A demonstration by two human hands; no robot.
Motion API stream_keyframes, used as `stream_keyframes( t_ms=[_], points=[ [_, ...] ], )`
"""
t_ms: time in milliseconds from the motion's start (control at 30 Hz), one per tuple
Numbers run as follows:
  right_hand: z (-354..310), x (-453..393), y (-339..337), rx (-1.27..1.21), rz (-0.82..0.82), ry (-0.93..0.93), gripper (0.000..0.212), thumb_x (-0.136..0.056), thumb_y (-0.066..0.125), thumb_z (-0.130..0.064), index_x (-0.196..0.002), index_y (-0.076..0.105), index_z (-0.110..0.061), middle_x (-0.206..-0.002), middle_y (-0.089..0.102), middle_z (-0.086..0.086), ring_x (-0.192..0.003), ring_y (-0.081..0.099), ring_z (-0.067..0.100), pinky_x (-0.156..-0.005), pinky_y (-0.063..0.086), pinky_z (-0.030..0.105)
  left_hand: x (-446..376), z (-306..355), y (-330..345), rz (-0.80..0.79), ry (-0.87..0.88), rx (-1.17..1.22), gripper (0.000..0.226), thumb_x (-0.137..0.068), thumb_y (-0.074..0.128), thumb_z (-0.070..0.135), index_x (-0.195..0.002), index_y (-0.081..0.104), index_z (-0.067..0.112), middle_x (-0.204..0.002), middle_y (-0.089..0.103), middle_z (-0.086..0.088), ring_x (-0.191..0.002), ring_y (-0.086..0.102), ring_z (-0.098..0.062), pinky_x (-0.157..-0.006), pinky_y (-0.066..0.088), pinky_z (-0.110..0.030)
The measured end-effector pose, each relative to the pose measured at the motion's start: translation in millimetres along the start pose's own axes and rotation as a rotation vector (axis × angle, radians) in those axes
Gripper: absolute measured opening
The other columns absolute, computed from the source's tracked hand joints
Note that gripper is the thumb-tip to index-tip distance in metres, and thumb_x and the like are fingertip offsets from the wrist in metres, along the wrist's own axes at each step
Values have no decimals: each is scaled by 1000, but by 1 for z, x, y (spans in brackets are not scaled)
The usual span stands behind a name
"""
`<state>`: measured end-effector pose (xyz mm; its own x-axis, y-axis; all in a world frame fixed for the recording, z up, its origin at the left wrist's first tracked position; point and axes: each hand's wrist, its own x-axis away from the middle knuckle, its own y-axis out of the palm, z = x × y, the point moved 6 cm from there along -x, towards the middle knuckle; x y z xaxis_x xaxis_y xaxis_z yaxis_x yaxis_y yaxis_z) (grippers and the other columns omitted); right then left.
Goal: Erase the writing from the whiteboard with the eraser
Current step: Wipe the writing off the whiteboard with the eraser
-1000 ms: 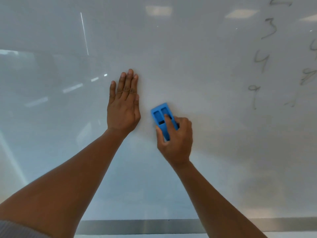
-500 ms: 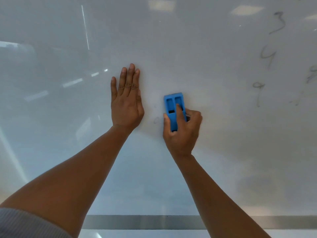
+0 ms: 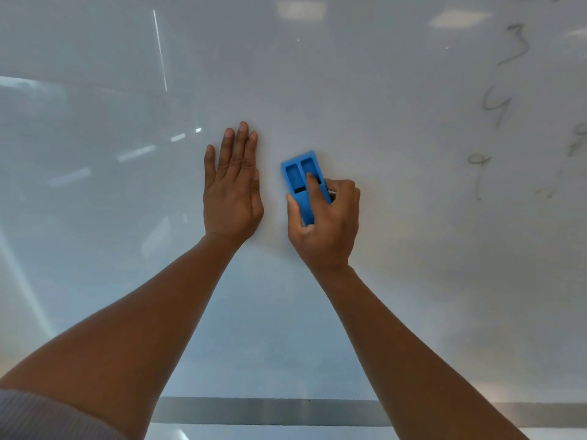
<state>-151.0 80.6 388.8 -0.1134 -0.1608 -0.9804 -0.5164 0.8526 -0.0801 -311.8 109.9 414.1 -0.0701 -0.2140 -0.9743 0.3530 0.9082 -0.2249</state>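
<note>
A white whiteboard (image 3: pixel 397 281) fills the view. My right hand (image 3: pixel 325 223) grips a blue rectangular eraser (image 3: pixel 298 176) and presses it flat against the board near the centre; my index finger lies on its back. My left hand (image 3: pixel 233 192) rests flat on the board just left of the eraser, fingers straight and close together, holding nothing. Faint grey handwritten digits (image 3: pixel 495 106) run down the board's right side, among them a 3, a 4 and a 9, well to the right of the eraser. More smudged marks (image 3: pixel 576 144) sit at the far right edge.
The board's metal bottom frame (image 3: pixel 270 411) runs across the lower part of the view. Ceiling lights reflect in the glossy surface at the top (image 3: pixel 300 9) and on the left (image 3: pixel 136 154).
The eraser and my right hand slid right and up, then back left and slightly tilted. A small faint mark seen left of the eraser half a second ago is gone. My left hand stays flat.
</note>
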Motion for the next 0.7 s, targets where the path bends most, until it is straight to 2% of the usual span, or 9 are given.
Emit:
stream_keyframes(
  t_ms=[100, 200, 267, 367, 500, 600, 700],
  points=[
    [-16, 18, 8, -12, -118, -125, 41, -83, 72, -29, -116, 68, -6, -97, 57, 15, -85, 50, 26, -68, 49, 37, 0, 0, 1, -4, -4, 4, 54, -103, 36, 10, -156, 24, 7, -164, 21, -10, -153, 14, -25, -126, 1, -42],
    [1, 54, 2, -9, -179, -152, 40, -81, 71, -27, -115, 68, -6, -99, 55, 13, -84, 51, 25, -68, 50, 40, 1, -2, 1, -12, 15, -11, 53, -105, 34, 12, -156, 23, 8, -165, 21, -9, -153, 14, -24, -126, 2, -42],
    [22, 65, -9, 17, -158, -156, 40, -81, 72, -27, -115, 68, -7, -101, 53, 12, -84, 52, 26, -67, 51, 42, 0, -2, 0, -8, 30, -9, 52, -105, 34, 12, -156, 25, 8, -164, 22, -9, -153, 14, -24, -126, 3, -42],
    [47, 46, -23, 52, -41, -67, 39, -82, 74, -28, -114, 69, -6, -98, 55, 17, -85, 53, 30, -69, 51, 39, 0, -1, 0, 1, 19, -4, 52, -105, 35, 11, -156, 26, 8, -164, 22, -8, -153, 15, -24, -126, 4, -42],
    [41, -3, -25, 40, 81, 40, 41, -85, 73, -30, -116, 68, -4, -95, 54, 19, -86, 50, 27, -68, 50, 35, 1, 0, 0, -1, -7, 1, 52, -105, 35, 10, -156, 27, 7, -164, 23, -9, -153, 15, -25, -126, 5, -44],
    [21, -15, -14, 7, 72, 23, 39, -85, 73, -30, -114, 69, -4, -95, 55, 20, -86, 51, 29, -69, 50, 39, 2, 2, 1, -8, -29, -2, 52, -105, 35, 11, -156, 25, 8, -164, 22, -8, -154, 12, -22, -126, 4, -44],
    [5, 2, -3, -18, -42, -94, 40, -82, 73, -30, -114, 69, -6, -97, 57, 17, -86, 52, 29, -70, 50, 41, 2, 1, 2, -17, -32, -9, 54, -104, 35, 11, -157, 23, 8, -165, 19, -7, -154, 8, -18, -126, 4, -44]
  ],
)
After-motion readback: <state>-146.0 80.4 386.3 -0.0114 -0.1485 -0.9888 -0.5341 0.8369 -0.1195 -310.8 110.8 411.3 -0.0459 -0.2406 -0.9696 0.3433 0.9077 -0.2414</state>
